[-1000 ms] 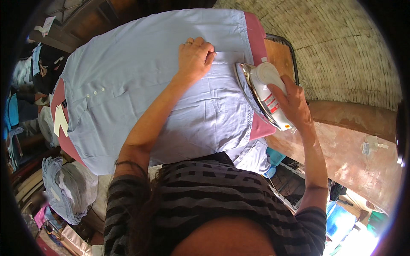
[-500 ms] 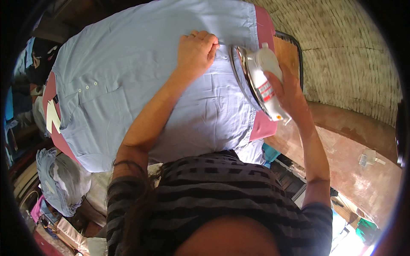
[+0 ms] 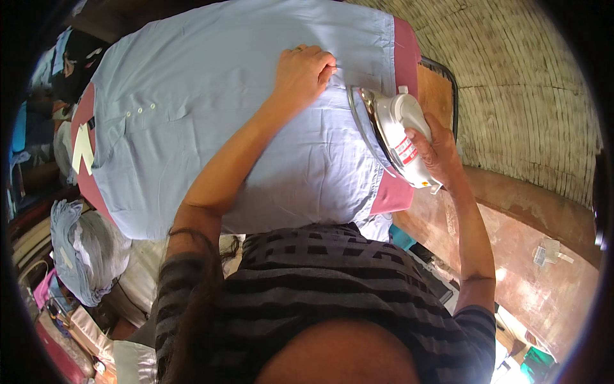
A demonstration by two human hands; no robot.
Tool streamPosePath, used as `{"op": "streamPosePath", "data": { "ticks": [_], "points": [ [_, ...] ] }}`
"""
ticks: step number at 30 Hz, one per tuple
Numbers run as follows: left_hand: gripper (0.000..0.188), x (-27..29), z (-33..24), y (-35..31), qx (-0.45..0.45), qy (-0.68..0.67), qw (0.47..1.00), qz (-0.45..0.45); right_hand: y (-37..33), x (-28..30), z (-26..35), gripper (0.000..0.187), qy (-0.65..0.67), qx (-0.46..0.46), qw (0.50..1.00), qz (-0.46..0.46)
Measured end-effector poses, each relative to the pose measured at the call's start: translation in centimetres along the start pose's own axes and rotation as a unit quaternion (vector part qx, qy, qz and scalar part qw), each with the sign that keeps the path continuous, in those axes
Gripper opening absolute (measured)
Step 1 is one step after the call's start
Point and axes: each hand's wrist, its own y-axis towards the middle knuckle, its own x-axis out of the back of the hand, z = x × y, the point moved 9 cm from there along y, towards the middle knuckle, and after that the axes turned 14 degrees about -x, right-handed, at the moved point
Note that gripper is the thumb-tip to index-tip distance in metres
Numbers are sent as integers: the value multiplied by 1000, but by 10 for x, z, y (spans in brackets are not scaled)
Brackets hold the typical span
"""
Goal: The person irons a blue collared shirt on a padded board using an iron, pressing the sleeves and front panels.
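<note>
Two hands engaged: left hand point(image 3: 304, 70) presses shirt point(image 3: 211, 121) flat, fingers together; right hand point(image 3: 438, 150) wraps iron point(image 3: 393, 137), tilted just right of left hand, long axis toward the body.

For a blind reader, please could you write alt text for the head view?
A person's right hand tilts a white electric iron on its edge over a light blue buttoned shirt spread on a pink padded board, while the left hand presses the fabric flat beside it.
</note>
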Motion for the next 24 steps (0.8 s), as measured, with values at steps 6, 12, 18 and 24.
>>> {"op": "streamPosePath", "data": {
  "ticks": [6, 12, 18, 24],
  "points": [
    [18, 47, 4, -16, 3, -8, 1000, -23, 17, -8, 28, 42, -66, 74, 995, 9],
    [43, 96, -9, -84, 118, 252, 958, 76, 45, -13, 41, 37, -108, 119, 986, 44],
    [54, 105, 11, -107, 158, 309, 933, 94, 46, -21, 59, 32, -123, 198, 967, 105],
    [54, 115, 7, -112, 163, 299, 937, 72, 52, -65, 119, 40, -194, 172, 959, 116]
  ]
}}
